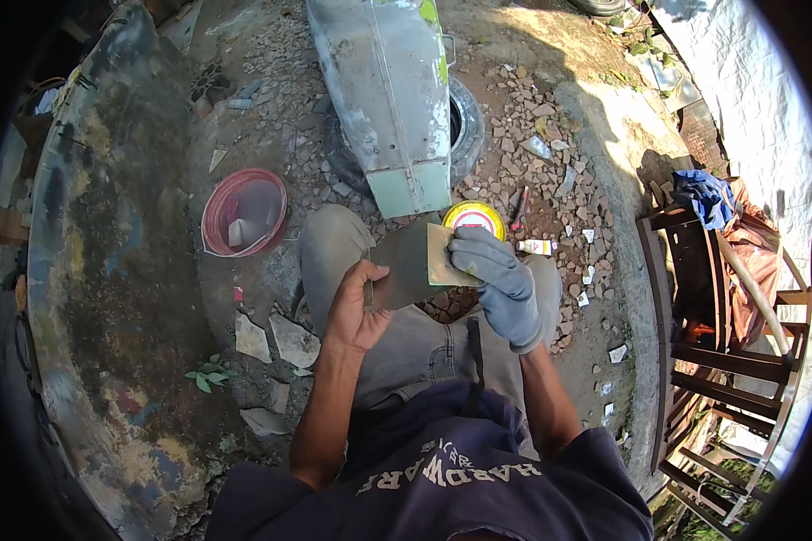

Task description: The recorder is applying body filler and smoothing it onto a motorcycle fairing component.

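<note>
My bare left hand (356,311) grips the left end of a dark grey sheet (401,261), thumb over its face. My right hand (496,275), in a grey glove, is closed on a flat beige pad (447,257) with a greenish edge, lying against the sheet's right part. Just beyond my hands stands a grey, patchy metal body (388,99) with a pale green end panel (406,187), over a tire (469,135). A yellow tin (465,209), partly behind the pad, a red-handled tool (520,207) and a small white tube (534,247) are beside my right hand.
A red bucket (214,221) with cloudy liquid is to the left, near a paint-stained wall (99,225). Broken tile pieces (293,341) and rubble lie around my legs. At the right stand dark metal frames (722,361) with blue cloth (704,194) and a brown sheet (753,261).
</note>
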{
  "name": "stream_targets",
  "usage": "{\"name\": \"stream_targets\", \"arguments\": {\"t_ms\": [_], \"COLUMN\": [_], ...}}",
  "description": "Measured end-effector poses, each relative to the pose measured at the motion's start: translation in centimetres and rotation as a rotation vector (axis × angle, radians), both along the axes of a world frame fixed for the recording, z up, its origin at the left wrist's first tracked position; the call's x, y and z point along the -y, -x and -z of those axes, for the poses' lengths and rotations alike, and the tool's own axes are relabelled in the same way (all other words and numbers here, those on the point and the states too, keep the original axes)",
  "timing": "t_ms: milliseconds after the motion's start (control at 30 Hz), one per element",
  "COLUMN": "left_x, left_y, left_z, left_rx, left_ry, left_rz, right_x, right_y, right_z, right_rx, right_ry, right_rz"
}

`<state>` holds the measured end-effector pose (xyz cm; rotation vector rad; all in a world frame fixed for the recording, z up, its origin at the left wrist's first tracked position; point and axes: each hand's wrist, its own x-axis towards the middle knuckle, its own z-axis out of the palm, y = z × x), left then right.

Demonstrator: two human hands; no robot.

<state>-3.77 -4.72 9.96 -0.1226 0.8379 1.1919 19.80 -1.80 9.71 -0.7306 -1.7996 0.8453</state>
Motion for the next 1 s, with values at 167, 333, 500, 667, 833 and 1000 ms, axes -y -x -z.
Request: {"name": "stream_targets", "arguments": {"t_ms": [167, 333, 500, 667, 833, 1000], "left_x": [0.0, 0.0, -0.4, 0.6, 1.2, 1.2], "left_y": [-0.3, 0.2, -0.9, -2.3, -2.1, -1.5], "left_z": [0.0, -0.5, -0.1, 0.7, 0.2, 0.9], "left_rx": [-0.102, -0.117, -0.554, -0.993, -1.354, -1.522], "left_ry": [-0.135, -0.217, -0.541, -0.710, -0.828, -0.879], "left_rz": [0.014, -0.008, -0.095, -0.019, 0.252, 0.232], "right_x": [0.6, 2.1, 3.9, 4.0, 2.7, 0.8], "right_y": [-0.5, -2.1, -1.9, 1.3, 2.7, 3.5], "right_z": [1.4, 3.7, 2.3, 1.4, 2.5, 1.9], "right_rx": [0.107, 0.230, -0.516, -0.895, -1.034, -1.092], "right_ry": [0.019, 0.030, 0.712, 1.077, 1.239, 1.268], "right_rz": [0.155, 0.287, 0.379, 0.212, 0.105, -0.066]}}
